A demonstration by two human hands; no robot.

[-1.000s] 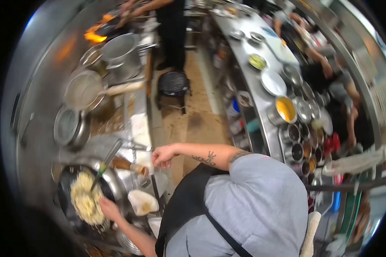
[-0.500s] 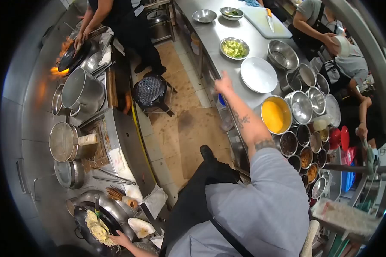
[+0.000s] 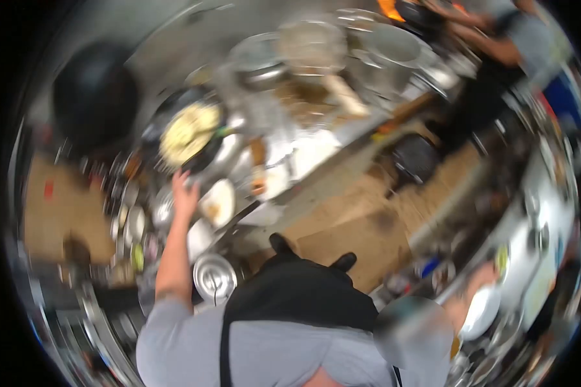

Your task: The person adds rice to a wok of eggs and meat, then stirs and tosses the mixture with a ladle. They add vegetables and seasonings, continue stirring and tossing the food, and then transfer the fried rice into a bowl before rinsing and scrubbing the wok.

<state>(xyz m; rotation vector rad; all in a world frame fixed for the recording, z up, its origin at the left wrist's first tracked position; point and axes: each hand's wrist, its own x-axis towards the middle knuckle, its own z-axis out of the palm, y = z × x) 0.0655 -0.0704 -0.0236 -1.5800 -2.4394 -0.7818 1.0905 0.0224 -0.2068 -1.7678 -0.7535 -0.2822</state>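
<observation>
A dark wok [image 3: 203,157] sits on the stove, holding a pale yellow heap of food [image 3: 190,132] that looks like rice with egg. Just below its near rim is my left hand [image 3: 186,192], its fingers apart and nothing visible in them. Beside that hand lies a white bowl [image 3: 218,203] with a brown stain inside. Far to the right, over the steel counter, my right hand [image 3: 483,277] is smeared by motion, so its fingers cannot be made out. It is near a bowl of chopped greens [image 3: 501,257] and a white plate [image 3: 481,314].
Large pots [image 3: 394,48] and a strainer [image 3: 311,46] line the stove. At upper right a co-worker [image 3: 497,51] handles a pan by a flame. A black stool-like object [image 3: 414,158] stands on the brown floor covering [image 3: 342,245]. A lidded metal pot [image 3: 214,278] stands near my body.
My view has swung left toward the stove, so the wok now shows at upper left and the counter at far right. Both arms now show, spread wide; the picture is blurred.
</observation>
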